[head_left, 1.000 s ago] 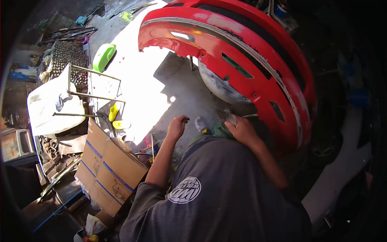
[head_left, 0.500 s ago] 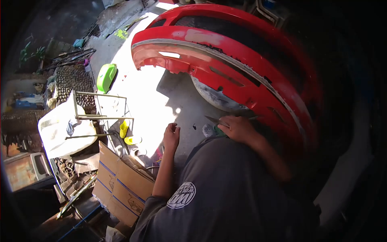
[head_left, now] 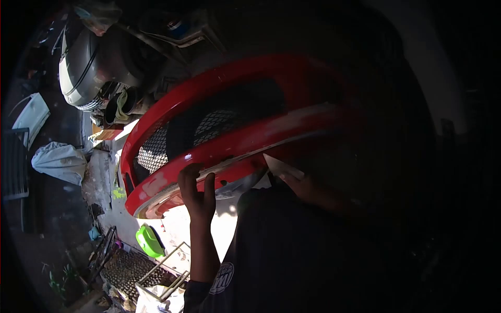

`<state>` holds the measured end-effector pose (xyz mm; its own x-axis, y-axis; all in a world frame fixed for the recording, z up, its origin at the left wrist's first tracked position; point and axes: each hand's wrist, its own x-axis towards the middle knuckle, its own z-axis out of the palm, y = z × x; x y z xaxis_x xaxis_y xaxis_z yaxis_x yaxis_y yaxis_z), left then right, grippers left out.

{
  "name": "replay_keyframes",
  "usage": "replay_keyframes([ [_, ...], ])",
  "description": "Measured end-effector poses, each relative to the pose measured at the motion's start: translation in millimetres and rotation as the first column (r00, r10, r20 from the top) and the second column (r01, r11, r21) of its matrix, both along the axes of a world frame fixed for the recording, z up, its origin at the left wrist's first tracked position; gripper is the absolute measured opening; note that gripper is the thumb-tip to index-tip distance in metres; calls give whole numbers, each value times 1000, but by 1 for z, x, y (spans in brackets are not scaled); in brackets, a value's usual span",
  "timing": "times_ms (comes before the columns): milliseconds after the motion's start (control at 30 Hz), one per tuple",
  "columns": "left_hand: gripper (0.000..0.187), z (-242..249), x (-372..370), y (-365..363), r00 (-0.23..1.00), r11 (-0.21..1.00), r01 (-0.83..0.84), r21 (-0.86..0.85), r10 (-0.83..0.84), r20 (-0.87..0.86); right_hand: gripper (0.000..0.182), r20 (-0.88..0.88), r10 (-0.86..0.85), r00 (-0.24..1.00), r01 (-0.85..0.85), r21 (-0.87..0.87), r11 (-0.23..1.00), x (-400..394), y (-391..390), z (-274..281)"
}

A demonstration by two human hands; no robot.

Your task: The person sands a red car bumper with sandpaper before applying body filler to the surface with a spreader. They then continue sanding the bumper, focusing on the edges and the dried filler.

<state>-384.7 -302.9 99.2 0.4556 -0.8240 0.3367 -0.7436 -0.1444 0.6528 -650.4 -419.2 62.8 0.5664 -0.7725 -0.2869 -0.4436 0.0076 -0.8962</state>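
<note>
A red car bumper (head_left: pixel 209 159) with dull, pale patches and a mesh grille lies across the middle of the view, its right end lost in shadow. At its near edge is my left hand (head_left: pixel 197 195), fingers and thumb apart; the fingertips overlap the bumper's grey strip, and they seem to touch it. My right hand (head_left: pixel 302 188) is dark but closed around a putty knife (head_left: pixel 282 167), whose flat pale blade points up and left, close to the bumper's underside. Under the bumper a rounded grey support (head_left: pixel 237 187) partly shows.
A bright green plastic object (head_left: pixel 150 241) lies on the sunlit floor at lower left, near a metal frame (head_left: pixel 164 266) and a white sack (head_left: pixel 162 298). A silver car part (head_left: pixel 78 73) stands upper left, a covered grey bundle (head_left: pixel 60 161) below it. Deep shadow hides the right side.
The view has swung, so the bumper now appears lower and more to the left. My left hand has risen to the bumper's edge, and the putty knife's blade is closer to the bumper.
</note>
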Motion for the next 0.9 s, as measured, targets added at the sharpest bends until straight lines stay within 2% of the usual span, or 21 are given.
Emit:
replay_keyframes([
  [67,45,14,6,-38,972,974,175,141,-194,136,44,135,-278,951,296,-139,945,-18,1,-25],
  [100,50,19,9,-54,934,945,251,208,-293,203,45,216,-400,891,441,-201,875,-23,1,-41],
  [133,68,18,13,-66,884,898,315,308,-396,249,45,183,-460,869,492,-209,845,-24,0,-45],
  [200,74,15,17,-85,803,833,407,375,-522,289,46,111,-585,804,594,-217,775,-26,-2,-54],
  [233,77,10,19,-93,753,795,449,408,-582,307,56,35,-602,798,563,-401,723,-23,-2,-91],
  [300,90,-8,31,-104,691,723,464,512,-657,301,66,70,-617,784,514,-631,581,-4,-3,-78],
  [367,94,6,20,-114,694,655,435,618,-681,233,70,112,-635,764,561,-601,569,18,0,-84],
  [467,95,10,22,-116,714,601,481,638,-691,111,71,176,-675,716,624,-595,506,57,21,-92],
  [567,94,8,24,-113,660,638,495,590,-718,222,71,176,-770,613,684,-607,405,86,28,-99],
  [700,91,3,27,-112,653,650,545,530,-725,217,68,190,-844,501,735,-609,299,97,20,-103],
  [733,91,3,26,-112,653,646,548,532,-728,210,64,206,-827,523,723,-622,302,101,25,-98],
  [833,91,4,25,-108,658,649,548,528,-724,206,62,218,-868,446,753,-616,233,99,17,-107],
  [867,91,4,25,-108,652,652,549,522,-726,220,62,243,-879,411,810,-539,231,95,14,-106],
  [900,91,4,26,-108,644,655,551,516,-728,236,66,233,-873,429,803,-541,250,98,17,-104],
])
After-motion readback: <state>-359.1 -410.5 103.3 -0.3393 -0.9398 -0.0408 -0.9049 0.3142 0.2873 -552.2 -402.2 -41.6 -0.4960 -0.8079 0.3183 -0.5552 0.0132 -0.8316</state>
